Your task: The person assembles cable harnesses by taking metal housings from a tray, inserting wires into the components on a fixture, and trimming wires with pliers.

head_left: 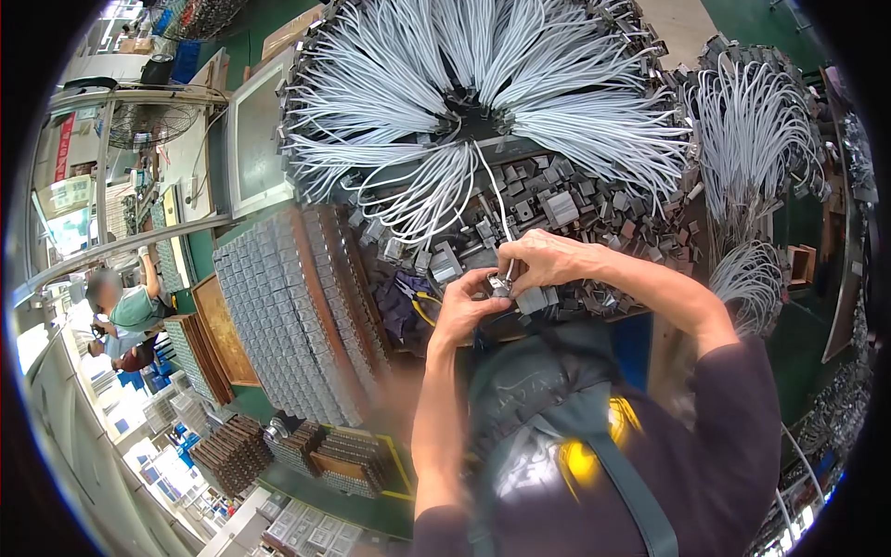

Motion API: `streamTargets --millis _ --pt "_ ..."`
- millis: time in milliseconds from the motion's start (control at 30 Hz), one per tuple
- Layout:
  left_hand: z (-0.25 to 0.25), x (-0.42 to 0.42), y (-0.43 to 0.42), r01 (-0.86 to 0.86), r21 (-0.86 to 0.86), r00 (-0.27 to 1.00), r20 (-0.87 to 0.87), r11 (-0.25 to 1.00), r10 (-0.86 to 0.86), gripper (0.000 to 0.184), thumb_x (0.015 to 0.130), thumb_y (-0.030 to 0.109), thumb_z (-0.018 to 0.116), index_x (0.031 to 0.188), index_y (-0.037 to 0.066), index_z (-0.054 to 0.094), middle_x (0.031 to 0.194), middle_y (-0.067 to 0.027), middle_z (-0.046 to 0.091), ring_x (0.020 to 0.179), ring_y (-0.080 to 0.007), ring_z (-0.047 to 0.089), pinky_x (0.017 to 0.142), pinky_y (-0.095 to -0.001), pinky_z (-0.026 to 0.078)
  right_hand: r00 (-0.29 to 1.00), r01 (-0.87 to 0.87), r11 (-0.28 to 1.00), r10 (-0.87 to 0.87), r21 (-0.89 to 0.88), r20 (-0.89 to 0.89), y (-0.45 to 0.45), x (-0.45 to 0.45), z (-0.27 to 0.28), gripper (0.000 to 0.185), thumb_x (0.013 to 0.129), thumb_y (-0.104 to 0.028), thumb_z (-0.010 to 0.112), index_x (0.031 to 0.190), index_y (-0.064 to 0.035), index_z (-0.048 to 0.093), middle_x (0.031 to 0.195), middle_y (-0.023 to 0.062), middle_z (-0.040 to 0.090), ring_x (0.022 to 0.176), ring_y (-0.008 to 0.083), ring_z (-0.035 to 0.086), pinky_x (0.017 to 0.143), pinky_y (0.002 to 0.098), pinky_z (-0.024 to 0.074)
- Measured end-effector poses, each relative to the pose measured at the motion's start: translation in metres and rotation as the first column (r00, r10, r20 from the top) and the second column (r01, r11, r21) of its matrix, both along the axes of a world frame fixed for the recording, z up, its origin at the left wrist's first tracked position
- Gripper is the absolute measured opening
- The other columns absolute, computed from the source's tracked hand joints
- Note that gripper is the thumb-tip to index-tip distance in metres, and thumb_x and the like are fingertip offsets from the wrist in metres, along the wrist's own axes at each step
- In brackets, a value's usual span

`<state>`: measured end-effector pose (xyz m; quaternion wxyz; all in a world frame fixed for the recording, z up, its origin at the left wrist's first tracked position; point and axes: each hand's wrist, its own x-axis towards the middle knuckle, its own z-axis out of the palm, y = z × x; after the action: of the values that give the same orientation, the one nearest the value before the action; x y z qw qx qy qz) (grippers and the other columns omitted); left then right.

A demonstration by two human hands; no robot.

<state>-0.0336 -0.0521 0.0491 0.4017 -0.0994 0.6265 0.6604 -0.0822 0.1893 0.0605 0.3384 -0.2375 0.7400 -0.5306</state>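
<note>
Close to my body, my left hand [465, 306] pinches a small metal part [501, 285] between thumb and fingers. Just right of it, my right hand [543, 259] grips a white cable [495, 190] near the end that meets this part. From there the cable runs up to a large fan of white cables [594, 135] laid out in a ring. Loose metal blocks [561, 210] lie heaped behind and beside both hands. Pliers with yellow handles [418, 297] rest left of my left hand. My fingers hide most of the joint between cable and part.
Tall stacks of grey parts [269, 311] stand on the left. More bundles of white cables [747, 130] hang at the right. An apron [548, 371] covers my front. Another person [130, 311] is farther off at the left, beside stacked trays [200, 357].
</note>
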Motion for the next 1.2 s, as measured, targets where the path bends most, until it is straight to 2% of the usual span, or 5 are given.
streamTargets --millis 133,233,267,600,1200 --pt "-0.01 0.002 -0.008 -0.051 -0.016 0.998 0.031 0.999 0.052 0.057 0.079 0.002 0.084 0.132 0.0 0.061 0.114 -0.008 0.072 0.1 -0.0163 0.068 0.093 -0.0308 0.053 1.0 -0.019 0.999 0.02 0.045 -0.012 0.007 -0.002 0.014 0.04 0.075 -0.016 0.082 0.104 0.0031 0.062 0.084 0.0181 0.073 0.081 0.0311 0.074 0.071 0.0394 0.0566" --pt "-0.016 0.008 -0.001 -0.472 0.354 0.881 0.235 0.808 0.412 0.055 0.092 0.014 0.074 0.141 0.003 0.052 0.132 -0.0131 0.063 0.123 -0.0255 0.06 0.11 -0.0437 0.045 0.929 -0.036 0.924 0.172 0.381 -0.327 0.003 0.011 0.019 0.064 0.074 -0.041 0.084 0.115 -0.0001 0.058 0.076 0.0179 0.07 0.075 0.0402 0.069 0.071 0.0476 0.0533" --pt "-0.018 0.011 0.003 -0.469 0.354 0.882 0.234 0.809 0.409 0.055 0.092 0.014 0.074 0.141 0.003 0.052 0.132 -0.0131 0.063 0.123 -0.0255 0.06 0.11 -0.0437 0.045 0.95 -0.002 0.834 0.175 0.551 -0.261 -0.004 0.018 0.02 0.053 0.076 -0.04 0.083 0.1 0.0013 0.059 0.079 0.0194 0.069 0.076 0.0391 0.07 0.066 0.0465 0.0552" --pt "0.002 0.019 0.043 -0.798 0.433 0.603 0.578 0.419 0.55 0.049 0.097 0.034 0.068 0.138 0.01 0.055 0.135 -0.0151 0.062 0.128 -0.0271 0.056 0.11 -0.0438 0.044 0.752 0.396 0.897 -0.195 0.196 -0.629 -0.022 0.048 -0.008 0.022 0.092 -0.022 0.066 0.088 -0.0005 0.063 0.076 0.0152 0.067 0.067 0.033 0.07 0.056 0.0414 0.0543" --pt "0.006 0.029 0.042 -0.676 0.363 0.734 0.25 0.642 0.632 0.044 0.104 0.032 0.058 0.138 0.004 0.054 0.131 -0.0095 0.064 0.117 -0.0197 0.061 0.1 -0.0349 0.049 0.714 0.456 0.888 -0.324 0.061 -0.62 -0.031 0.048 0.011 0.036 0.082 -0.024 0.074 0.106 0.0011 0.067 0.078 0.0124 0.067 0.069 0.0296 0.069 0.06 0.0397 0.0551"
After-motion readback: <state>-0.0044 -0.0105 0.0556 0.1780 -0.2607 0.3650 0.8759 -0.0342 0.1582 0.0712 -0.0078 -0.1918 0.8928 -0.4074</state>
